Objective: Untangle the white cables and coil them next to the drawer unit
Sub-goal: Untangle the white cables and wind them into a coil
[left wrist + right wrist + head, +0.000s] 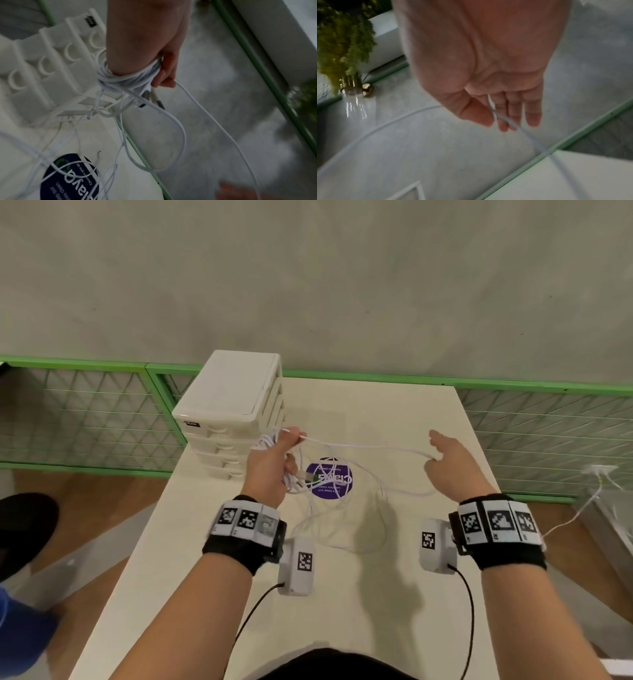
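2 hands above the bench: left hand clenches a wound bundle of white cables beside 1 white drawer unit; right hand, fingers loosely extended, pinches 1 strand stretched between both. Loose loops lie over 1 purple round sticker. Bench cream; green mesh fence; grey wall behind; wooden floor.

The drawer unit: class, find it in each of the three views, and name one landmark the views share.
Head: drawer unit left of centre, at the table's far left corner, just behind the left hand.
Left wrist: upper left, drawer fronts facing the camera.
Right wrist: not in it.
Shared landmark: the white cable stretched between both hands.
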